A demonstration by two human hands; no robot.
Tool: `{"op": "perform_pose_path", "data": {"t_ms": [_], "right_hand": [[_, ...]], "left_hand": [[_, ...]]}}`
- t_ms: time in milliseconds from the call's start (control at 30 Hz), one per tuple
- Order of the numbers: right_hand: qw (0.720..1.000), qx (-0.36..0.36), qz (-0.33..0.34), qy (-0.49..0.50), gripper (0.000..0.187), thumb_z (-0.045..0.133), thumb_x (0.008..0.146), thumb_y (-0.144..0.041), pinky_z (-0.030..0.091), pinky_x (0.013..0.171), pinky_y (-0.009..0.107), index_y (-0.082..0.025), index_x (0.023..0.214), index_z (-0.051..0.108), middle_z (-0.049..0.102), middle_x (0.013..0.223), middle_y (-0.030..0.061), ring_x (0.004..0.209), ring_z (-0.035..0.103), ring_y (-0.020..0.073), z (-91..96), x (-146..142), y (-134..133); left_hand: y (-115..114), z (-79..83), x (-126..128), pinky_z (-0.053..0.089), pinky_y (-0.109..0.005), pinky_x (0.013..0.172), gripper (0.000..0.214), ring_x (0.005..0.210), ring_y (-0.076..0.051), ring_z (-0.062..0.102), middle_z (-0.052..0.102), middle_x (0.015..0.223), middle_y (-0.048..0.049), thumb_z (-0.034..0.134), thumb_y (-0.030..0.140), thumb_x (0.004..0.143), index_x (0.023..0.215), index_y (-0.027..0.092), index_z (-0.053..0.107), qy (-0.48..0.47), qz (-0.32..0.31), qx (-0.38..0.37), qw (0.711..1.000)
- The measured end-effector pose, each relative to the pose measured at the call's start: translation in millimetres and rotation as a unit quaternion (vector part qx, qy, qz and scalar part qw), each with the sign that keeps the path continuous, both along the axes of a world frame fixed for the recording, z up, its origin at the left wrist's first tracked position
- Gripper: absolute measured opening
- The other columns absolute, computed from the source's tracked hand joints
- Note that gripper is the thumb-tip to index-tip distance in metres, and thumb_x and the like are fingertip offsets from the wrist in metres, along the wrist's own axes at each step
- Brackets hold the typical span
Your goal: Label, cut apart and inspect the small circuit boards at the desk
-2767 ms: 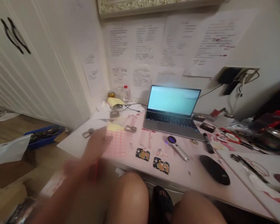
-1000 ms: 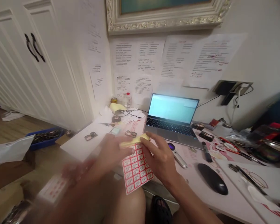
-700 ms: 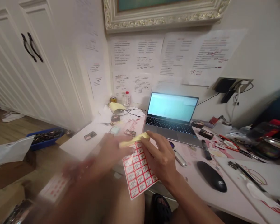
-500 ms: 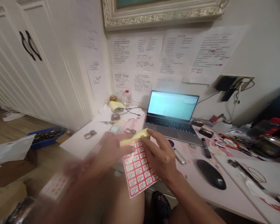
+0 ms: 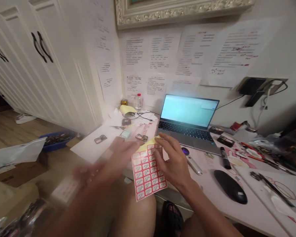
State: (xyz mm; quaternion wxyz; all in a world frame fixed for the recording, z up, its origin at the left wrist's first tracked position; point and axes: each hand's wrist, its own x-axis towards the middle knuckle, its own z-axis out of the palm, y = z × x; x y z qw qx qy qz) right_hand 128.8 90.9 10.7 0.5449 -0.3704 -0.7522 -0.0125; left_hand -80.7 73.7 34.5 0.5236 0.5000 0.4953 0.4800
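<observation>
Head view: label sheet (image 5: 150, 176), red-gridded, held over the front edge of the worktop (image 5: 207, 179). Hands: top right corner pinched by the right hand (image 5: 174, 161); left hand (image 5: 123, 153) blurred, fingers extended at top left, grip not discernible. Blue bin (image 5: 53, 147), floor-standing (image 5: 5, 121), filled with dark parts (image 5: 59, 138). Red-capped bottle (image 5: 138, 104), clear, placed at worktop's rear.

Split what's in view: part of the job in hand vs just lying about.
In the job:
- red-bordered label sheet
- right hand, gripping its upper right
- left hand, blurred, by its upper left

Probably just lying about:
- laptop
- computer mouse
- black marker
- red-capped bottle
</observation>
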Motion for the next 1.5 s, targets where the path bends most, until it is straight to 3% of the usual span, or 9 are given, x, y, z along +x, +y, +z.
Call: {"op": "perform_pose_path", "data": {"t_ms": [167, 300, 367, 433, 567, 733, 900, 1067, 1500], "right_hand": [[0.973, -0.213, 0.078, 0.029, 0.015, 0.072, 0.096, -0.038, 0.062, 0.083, 0.039, -0.024, 0.101, 0.078, 0.083, 0.101, 0.0055, 0.095, 0.079, 0.0267, 8.0, 9.7, 0.5], [0.957, -0.269, 0.107, 0.030, 0.018, 0.066, 0.098, -0.035, 0.057, 0.076, 0.033, -0.024, 0.090, 0.077, 0.082, 0.090, 0.0028, 0.084, 0.077, 0.0234, 11.9, 10.5, -3.6], [0.957, -0.265, 0.114, 0.032, 0.020, 0.063, 0.100, -0.034, 0.055, 0.075, 0.031, -0.023, 0.089, 0.077, 0.082, 0.088, 0.0023, 0.082, 0.076, 0.0219, 12.3, 9.2, -5.9], [0.958, -0.260, 0.114, 0.035, 0.022, 0.062, 0.101, -0.034, 0.054, 0.071, 0.029, -0.023, 0.087, 0.076, 0.081, 0.085, 0.0016, 0.078, 0.074, 0.0207, 12.5, 8.4, -7.5], [0.963, -0.247, 0.104, 0.024, 0.026, 0.060, 0.102, -0.035, 0.050, 0.064, 0.027, -0.023, 0.083, 0.073, 0.078, 0.078, 0.0008, 0.070, 0.072, 0.0195, 13.6, 9.4, -9.5], [0.975, -0.201, 0.097, -0.015, 0.024, 0.059, 0.103, -0.029, 0.052, 0.065, 0.028, -0.023, 0.083, 0.070, 0.077, 0.077, 0.0011, 0.069, 0.072, 0.0192, 13.5, 13.1, -11.2], [0.995, -0.061, 0.062, -0.054, 0.013, 0.064, 0.102, -0.020, 0.058, 0.079, 0.032, -0.023, 0.110, 0.073, 0.078, 0.103, 0.0058, 0.093, 0.076, 0.0219, 8.6, 12.9, -11.6], [0.990, 0.077, 0.013, -0.115, 0.016, 0.065, 0.103, -0.012, 0.056, 0.084, 0.037, -0.023, 0.108, 0.075, 0.075, 0.108, 0.0076, 0.097, 0.071, 0.0234, 2.0, 8.1, -14.0], [0.989, 0.068, -0.007, -0.128, 0.010, 0.062, 0.107, -0.021, 0.057, 0.085, 0.040, -0.022, 0.112, 0.071, 0.074, 0.108, 0.0085, 0.098, 0.070, 0.0248, -8.3, 7.4, -16.7]], "left_hand": [[-2.1, 3.2, -8.4, 0.059, -0.043, 0.084, 0.048, 0.095, -0.032, 0.076, 0.081, 0.098, -0.0099, 0.072, 0.064, 0.090, 0.108, 0.022, 0.086, 0.061, 0.009, 0.011, 0.998], [-3.5, 13.7, -7.4, 0.048, -0.055, 0.116, 0.034, 0.130, -0.038, 0.065, 0.075, 0.124, -0.0110, 0.084, 0.044, 0.081, 0.111, 0.027, 0.084, 0.223, 0.053, 0.104, 0.968], [-5.1, 19.2, -3.2, 0.038, -0.055, 0.126, 0.052, 0.145, -0.038, 0.055, 0.069, 0.140, -0.0093, 0.092, 0.030, 0.070, 0.121, 0.031, 0.081, 0.269, 0.079, 0.157, 0.947], [-7.1, 23.8, 2.2, 0.042, -0.052, 0.124, 0.059, 0.141, -0.035, 0.059, 0.071, 0.140, -0.0072, 0.089, 0.023, 0.072, 0.129, 0.032, 0.078, 0.264, 0.034, 0.146, 0.953], [-9.5, 28.2, 10.6, 0.059, -0.045, 0.100, 0.035, 0.111, -0.030, 0.076, 0.083, 0.117, -0.0066, 0.076, 0.022, 0.085, 0.120, 0.024, 0.081, 0.235, -0.017, 0.057, 0.970], [-6.7, 22.3, 11.0, 0.061, -0.042, 0.095, 0.026, 0.111, -0.030, 0.077, 0.084, 0.116, -0.0069, 0.078, 0.025, 0.084, 0.109, 0.022, 0.082, 0.217, -0.003, 0.036, 0.976], [-5.7, 18.7, 11.1, 0.058, -0.041, 0.098, 0.024, 0.109, -0.029, 0.077, 0.085, 0.110, -0.0049, 0.079, 0.025, 0.082, 0.106, 0.022, 0.082, 0.220, -0.011, 0.043, 0.975], [-5.7, 19.2, 12.1, 0.058, -0.038, 0.091, 0.020, 0.103, -0.028, 0.078, 0.085, 0.103, -0.0039, 0.079, 0.027, 0.080, 0.099, 0.021, 0.083, 0.190, -0.024, 0.035, 0.981], [-8.3, 12.5, 13.7, 0.056, -0.036, 0.085, 0.020, 0.097, -0.028, 0.078, 0.086, 0.097, -0.0034, 0.081, 0.030, 0.075, 0.093, 0.021, 0.084, 0.156, -0.017, 0.032, 0.987]]}}
